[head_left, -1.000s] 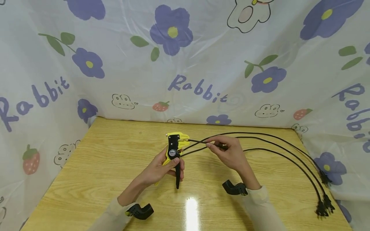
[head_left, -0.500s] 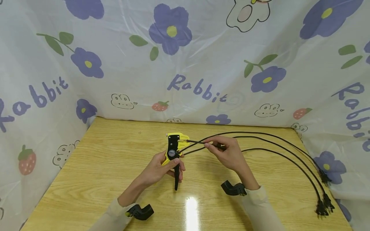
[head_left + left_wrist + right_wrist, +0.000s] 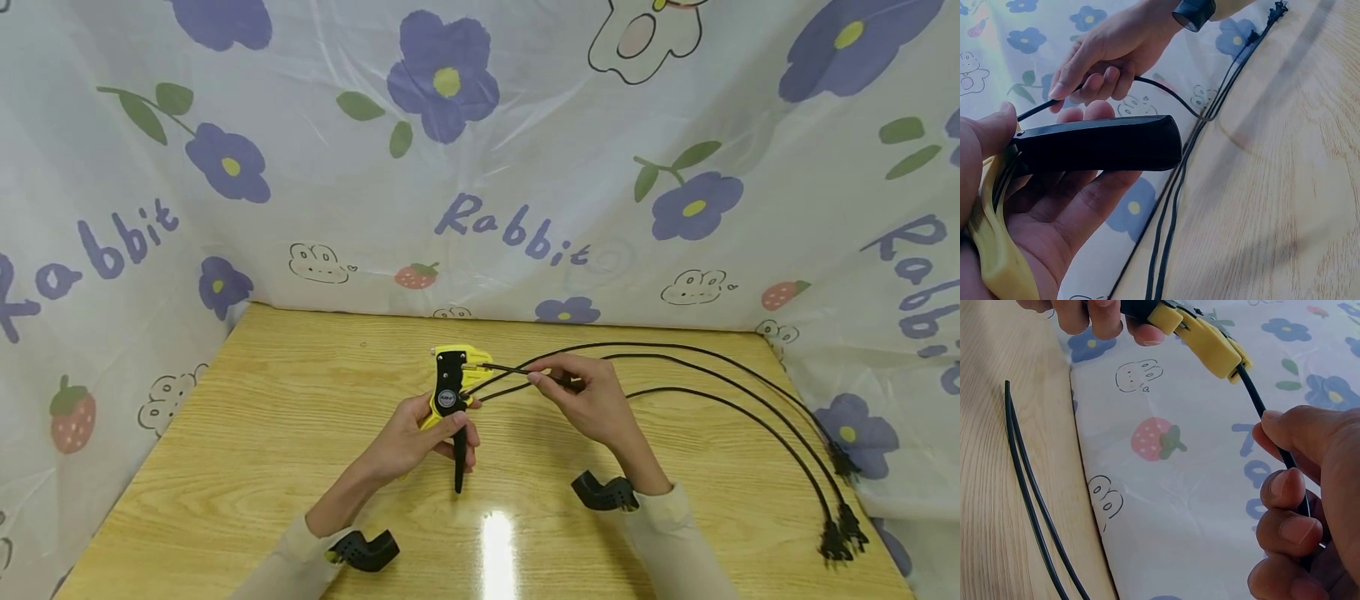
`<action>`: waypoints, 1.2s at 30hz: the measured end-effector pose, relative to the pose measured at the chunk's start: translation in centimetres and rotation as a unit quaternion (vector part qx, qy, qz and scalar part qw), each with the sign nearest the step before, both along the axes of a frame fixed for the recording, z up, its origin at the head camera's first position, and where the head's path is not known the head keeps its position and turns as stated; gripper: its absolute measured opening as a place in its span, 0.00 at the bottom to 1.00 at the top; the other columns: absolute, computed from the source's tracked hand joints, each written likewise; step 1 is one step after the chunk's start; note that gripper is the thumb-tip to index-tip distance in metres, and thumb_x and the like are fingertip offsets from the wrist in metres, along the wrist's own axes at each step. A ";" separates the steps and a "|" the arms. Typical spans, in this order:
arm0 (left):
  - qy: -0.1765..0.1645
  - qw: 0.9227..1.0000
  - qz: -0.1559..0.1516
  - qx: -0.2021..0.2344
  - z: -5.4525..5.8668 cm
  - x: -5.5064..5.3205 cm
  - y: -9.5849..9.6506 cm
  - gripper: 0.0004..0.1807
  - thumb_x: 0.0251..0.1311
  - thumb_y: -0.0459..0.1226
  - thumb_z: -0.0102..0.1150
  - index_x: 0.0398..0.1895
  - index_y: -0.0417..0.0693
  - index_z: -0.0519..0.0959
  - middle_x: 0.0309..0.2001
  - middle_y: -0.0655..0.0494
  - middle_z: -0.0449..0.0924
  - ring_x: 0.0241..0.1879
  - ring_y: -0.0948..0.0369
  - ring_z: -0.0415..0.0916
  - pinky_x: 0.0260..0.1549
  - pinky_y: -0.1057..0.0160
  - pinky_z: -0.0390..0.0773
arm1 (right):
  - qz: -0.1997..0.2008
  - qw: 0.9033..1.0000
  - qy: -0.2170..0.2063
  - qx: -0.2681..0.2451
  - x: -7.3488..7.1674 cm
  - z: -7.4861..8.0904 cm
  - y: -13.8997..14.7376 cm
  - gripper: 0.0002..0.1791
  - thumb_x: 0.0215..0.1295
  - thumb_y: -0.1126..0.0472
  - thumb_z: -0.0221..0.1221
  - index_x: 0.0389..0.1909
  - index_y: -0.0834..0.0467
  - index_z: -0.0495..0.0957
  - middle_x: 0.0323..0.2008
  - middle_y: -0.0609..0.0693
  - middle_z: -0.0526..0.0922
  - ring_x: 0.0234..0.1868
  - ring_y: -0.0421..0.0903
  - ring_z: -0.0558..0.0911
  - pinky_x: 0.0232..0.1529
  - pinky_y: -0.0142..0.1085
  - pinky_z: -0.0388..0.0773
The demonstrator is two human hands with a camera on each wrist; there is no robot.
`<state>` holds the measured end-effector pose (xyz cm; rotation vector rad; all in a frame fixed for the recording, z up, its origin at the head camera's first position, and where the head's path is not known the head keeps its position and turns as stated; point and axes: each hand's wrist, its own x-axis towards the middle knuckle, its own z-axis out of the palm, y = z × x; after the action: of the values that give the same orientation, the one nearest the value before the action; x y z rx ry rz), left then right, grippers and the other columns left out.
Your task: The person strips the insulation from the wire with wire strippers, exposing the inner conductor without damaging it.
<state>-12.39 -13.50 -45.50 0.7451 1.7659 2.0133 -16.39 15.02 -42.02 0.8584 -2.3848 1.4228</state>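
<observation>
Pliers (image 3: 451,367), one pair, are held above the table (image 3: 300,417), long axis running away from the person: black handle toward the person, head at the far end, yellow mouth facing right. The left hand (image 3: 418,437) has its fingers wrapped round the handles. The right hand (image 3: 590,396) pinches one cord (image 3: 513,368), set crosswise, its tip pointing left at the mouth. Two other cords (image 3: 1022,478) lie on the table; three plugs (image 3: 834,542) sit at right.

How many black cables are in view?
3: the near cable, pinched in the right hand and running to the tool; the middle cable and far cable on the table.
</observation>
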 end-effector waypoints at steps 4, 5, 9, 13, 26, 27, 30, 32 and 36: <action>-0.001 1.000 -0.001 -0.006 0.1 0.0 0.0 0.21 0.81 0.38 0.45 0.67 0.33 0.69 0.40 0.48 0.84 0.36 0.55 0.88 0.40 0.42 0.89 | -0.002 1.000 -0.006 -0.001 0.0 0.0 0.1 0.08 0.71 0.61 0.64 0.44 0.47 0.88 0.19 0.42 0.76 0.17 0.37 0.64 0.18 0.30 0.62; -0.003 1.000 -0.001 -0.007 0.1 0.0 0.0 0.21 0.81 0.38 0.45 0.67 0.33 0.70 0.40 0.48 0.84 0.36 0.55 0.88 0.40 0.42 0.89 | -0.001 1.000 -0.008 -0.002 0.0 0.0 0.1 0.08 0.71 0.61 0.64 0.44 0.47 0.88 0.20 0.42 0.77 0.17 0.37 0.65 0.18 0.30 0.62; -0.007 1.000 -0.006 -0.006 0.1 0.1 0.1 0.21 0.81 0.38 0.45 0.66 0.31 0.69 0.40 0.49 0.84 0.36 0.55 0.88 0.40 0.42 0.89 | 0.007 1.000 -0.012 -0.007 0.0 0.1 -0.1 0.08 0.71 0.61 0.64 0.44 0.47 0.88 0.20 0.42 0.78 0.17 0.37 0.65 0.19 0.29 0.63; -0.009 1.000 -0.008 -0.004 0.2 0.1 0.2 0.21 0.81 0.38 0.45 0.66 0.29 0.69 0.40 0.50 0.83 0.35 0.56 0.88 0.40 0.43 0.89 | 0.014 1.000 -0.011 -0.012 0.0 0.2 -0.2 0.07 0.71 0.62 0.64 0.44 0.49 0.89 0.21 0.42 0.79 0.16 0.37 0.65 0.18 0.29 0.63; -0.021 1.000 -0.005 -0.011 0.4 0.6 0.4 0.21 0.81 0.38 0.44 0.66 0.29 0.68 0.39 0.48 0.82 0.34 0.56 0.87 0.40 0.43 0.89 | 0.017 0.999 -0.026 -0.020 0.4 0.2 -0.5 0.07 0.72 0.61 0.63 0.43 0.48 0.88 0.20 0.43 0.78 0.15 0.36 0.64 0.17 0.29 0.63; -0.023 1.000 -0.004 -0.013 0.4 0.6 0.4 0.21 0.81 0.38 0.44 0.66 0.29 0.68 0.39 0.49 0.82 0.34 0.56 0.87 0.40 0.43 0.89 | 0.017 0.999 -0.027 -0.019 0.5 0.2 -0.5 0.07 0.72 0.61 0.64 0.43 0.47 0.88 0.20 0.42 0.78 0.15 0.36 0.64 0.17 0.29 0.63; -0.028 0.999 0.002 -0.026 0.6 0.7 0.2 0.22 0.81 0.38 0.45 0.67 0.30 0.69 0.38 0.49 0.82 0.33 0.56 0.87 0.39 0.45 0.90 | 0.018 0.999 -0.029 -0.018 0.5 0.2 -0.6 0.07 0.72 0.60 0.63 0.43 0.47 0.88 0.20 0.43 0.78 0.15 0.36 0.64 0.17 0.29 0.63; -0.036 0.999 0.003 -0.030 0.7 0.8 0.2 0.22 0.80 0.38 0.47 0.68 0.32 0.69 0.38 0.49 0.82 0.32 0.56 0.86 0.38 0.46 0.90 | 0.019 0.999 -0.030 -0.017 0.5 0.2 -0.6 0.07 0.72 0.60 0.64 0.43 0.47 0.88 0.20 0.43 0.78 0.15 0.36 0.64 0.17 0.29 0.63; -0.058 0.997 0.012 -0.043 1.0 0.7 0.4 0.22 0.77 0.39 0.54 0.65 0.33 0.73 0.36 0.49 0.82 0.31 0.56 0.86 0.37 0.47 0.90 | 0.017 1.000 -0.020 -0.015 0.3 0.4 -0.5 0.07 0.71 0.61 0.64 0.43 0.48 0.88 0.20 0.42 0.79 0.15 0.36 0.64 0.17 0.29 0.63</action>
<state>-11.67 -13.14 -44.45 0.5718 1.7891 1.9411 -16.11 14.48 -41.60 0.8740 -2.3828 1.4985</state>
